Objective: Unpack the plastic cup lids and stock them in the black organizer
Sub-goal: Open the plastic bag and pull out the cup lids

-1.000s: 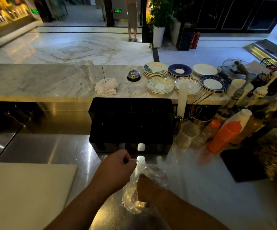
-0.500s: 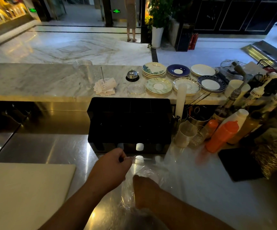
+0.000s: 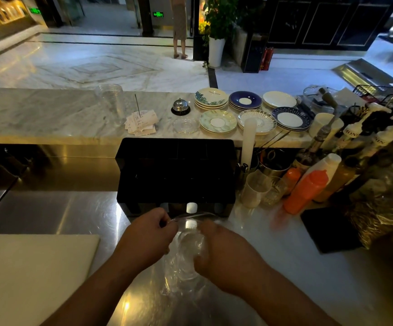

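Two hands, one package: the stack of clear plastic cup lids [image 3: 190, 252] sits inside a thin transparent plastic bag [image 3: 183, 285] on the brushed steel counter [image 3: 56, 212], between your hands and just in front of the black compartmented organizer [image 3: 175, 177]. Your left hand [image 3: 147, 235] pinches the bag's open edge, fingers curled. Your right hand [image 3: 223, 252] is curled round the lid stack; can't tell whether it's inside the film or gripping through it.

Risks, my read:
- The film is thin. Hauling the mouth back against the stack could tear it and scatter lids over the counter.
- The lids look slick and nested. A slack right grip could let the stack fan out or slip sideways.
- The bag mouth is near the organizer's front wall, so a fast pull could knock it.

Look: the lids are colourless, glossy and roundish, and hard to separate from the bag glare. Count unreadable.

Outward: clear plastic cups [image 3: 255, 188] and an orange squeeze bottle [image 3: 305, 192] stand just right of the organizer. A pale cutting board [image 3: 26, 278] lies to the left, well apart.
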A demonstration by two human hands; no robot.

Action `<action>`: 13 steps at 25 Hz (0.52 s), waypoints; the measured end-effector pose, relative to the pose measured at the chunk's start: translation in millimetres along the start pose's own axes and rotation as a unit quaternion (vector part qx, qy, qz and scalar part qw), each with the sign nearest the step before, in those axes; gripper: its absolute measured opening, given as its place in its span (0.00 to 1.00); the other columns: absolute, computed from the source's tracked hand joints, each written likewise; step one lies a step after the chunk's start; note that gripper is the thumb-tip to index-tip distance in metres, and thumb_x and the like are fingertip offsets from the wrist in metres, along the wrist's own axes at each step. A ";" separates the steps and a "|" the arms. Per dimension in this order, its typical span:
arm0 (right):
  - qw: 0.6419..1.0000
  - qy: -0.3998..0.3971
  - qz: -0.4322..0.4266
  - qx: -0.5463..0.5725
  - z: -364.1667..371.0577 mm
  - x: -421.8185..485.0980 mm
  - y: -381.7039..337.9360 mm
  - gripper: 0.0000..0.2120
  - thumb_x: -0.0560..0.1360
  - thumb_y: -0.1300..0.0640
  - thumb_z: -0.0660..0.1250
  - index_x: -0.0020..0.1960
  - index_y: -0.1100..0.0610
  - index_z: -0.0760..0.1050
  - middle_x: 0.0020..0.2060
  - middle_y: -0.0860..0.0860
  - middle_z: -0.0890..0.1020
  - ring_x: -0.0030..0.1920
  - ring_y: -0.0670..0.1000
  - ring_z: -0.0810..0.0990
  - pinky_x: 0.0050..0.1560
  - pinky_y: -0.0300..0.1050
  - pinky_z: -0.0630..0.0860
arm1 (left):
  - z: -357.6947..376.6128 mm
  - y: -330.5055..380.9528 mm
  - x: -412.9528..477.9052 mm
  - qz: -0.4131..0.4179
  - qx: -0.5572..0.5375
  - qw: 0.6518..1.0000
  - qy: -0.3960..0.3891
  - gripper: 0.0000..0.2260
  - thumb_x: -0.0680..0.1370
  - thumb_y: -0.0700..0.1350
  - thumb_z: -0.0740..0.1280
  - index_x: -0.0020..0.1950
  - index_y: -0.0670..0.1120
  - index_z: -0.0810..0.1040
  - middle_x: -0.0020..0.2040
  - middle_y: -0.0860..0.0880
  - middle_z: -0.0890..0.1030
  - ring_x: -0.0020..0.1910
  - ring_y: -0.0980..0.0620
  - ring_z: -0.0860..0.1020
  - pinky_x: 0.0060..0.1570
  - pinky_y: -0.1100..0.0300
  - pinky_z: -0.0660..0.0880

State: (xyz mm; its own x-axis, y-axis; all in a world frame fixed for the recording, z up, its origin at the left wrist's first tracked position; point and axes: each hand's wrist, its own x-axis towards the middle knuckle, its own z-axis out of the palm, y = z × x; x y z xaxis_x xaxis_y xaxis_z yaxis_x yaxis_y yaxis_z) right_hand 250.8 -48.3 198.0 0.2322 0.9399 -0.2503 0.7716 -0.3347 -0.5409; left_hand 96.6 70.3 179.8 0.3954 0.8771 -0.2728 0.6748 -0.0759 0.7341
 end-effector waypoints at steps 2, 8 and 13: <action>0.994 0.002 0.018 0.110 -31.5 -15.7 8.7 0.22 0.69 0.45 0.70 0.61 0.40 0.69 0.48 0.43 0.81 0.43 0.43 0.82 0.37 0.36 0.75 | -1.8 1.2 0.3 -0.006 -0.005 1.000 -0.005 0.06 0.76 0.52 0.68 0.39 0.55 0.77 0.34 0.53 0.86 0.27 0.55 0.85 0.39 0.47 0.84; 0.864 0.098 0.083 0.488 -89.6 -49.7 90.8 0.11 0.74 0.54 0.72 0.56 0.45 0.81 0.51 0.51 0.87 0.51 0.53 0.87 0.42 0.43 0.84 | -5.0 1.8 2.5 -0.015 -0.003 1.000 -0.002 0.10 0.78 0.51 0.69 0.38 0.50 0.77 0.34 0.52 0.86 0.27 0.54 0.85 0.42 0.44 0.84; 0.780 0.158 0.279 0.538 -27.1 -45.0 185.5 0.09 0.79 0.60 0.67 0.59 0.58 0.77 0.54 0.59 0.83 0.53 0.59 0.82 0.44 0.53 0.81 | -1.4 5.1 -1.1 -0.016 0.013 1.000 -0.007 0.09 0.78 0.50 0.69 0.39 0.49 0.78 0.35 0.56 0.86 0.26 0.54 0.84 0.42 0.45 0.84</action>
State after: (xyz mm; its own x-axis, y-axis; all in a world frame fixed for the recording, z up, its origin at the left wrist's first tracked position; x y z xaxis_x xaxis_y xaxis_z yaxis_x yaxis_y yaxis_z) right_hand 399.5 -150.9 130.7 0.6199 0.5410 -0.5684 -0.4048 -0.4000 -0.8223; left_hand 98.8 69.5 184.7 0.3825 0.8721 -0.3051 0.7026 -0.0601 0.7090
